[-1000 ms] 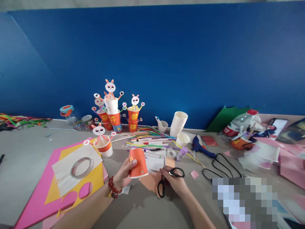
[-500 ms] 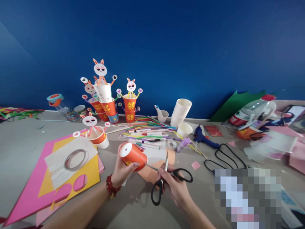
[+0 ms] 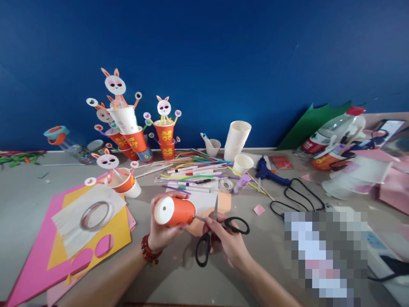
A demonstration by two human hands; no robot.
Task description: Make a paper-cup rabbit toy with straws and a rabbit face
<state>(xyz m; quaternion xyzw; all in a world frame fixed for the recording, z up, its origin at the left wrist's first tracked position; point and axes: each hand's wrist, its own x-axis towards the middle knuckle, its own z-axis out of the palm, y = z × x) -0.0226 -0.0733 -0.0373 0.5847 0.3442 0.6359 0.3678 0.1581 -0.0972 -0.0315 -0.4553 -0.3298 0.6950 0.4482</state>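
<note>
My left hand (image 3: pixel 164 234) is wrapped round a red paper cup (image 3: pixel 181 211), which lies on its side in the air with its white base, pierced by a small hole, facing left. My right hand (image 3: pixel 228 241) grips a pair of scissors (image 3: pixel 216 207) by the blades, near the pivot. Their black handles spread out below and to the right. One blade tip points left and meets the cup's side near the rim; how deep it goes I cannot tell. Beneath lies orange paper (image 3: pixel 225 201) with white paper beside it.
Rabbit-faced cups (image 3: pixel 164 138) stand at the back left. Pink card (image 3: pixel 35 256) with a tape roll (image 3: pixel 96 216) lies left. Behind my hands are several pens (image 3: pixel 191 184), a glue stick (image 3: pixel 242 184) and stacked white cups (image 3: pixel 237 143). A glue gun (image 3: pixel 270 174) trails its cord on the right.
The view has shifted a little. The cup has turned slightly, its base facing more towards me, and the scissors keep their tip at its side.
</note>
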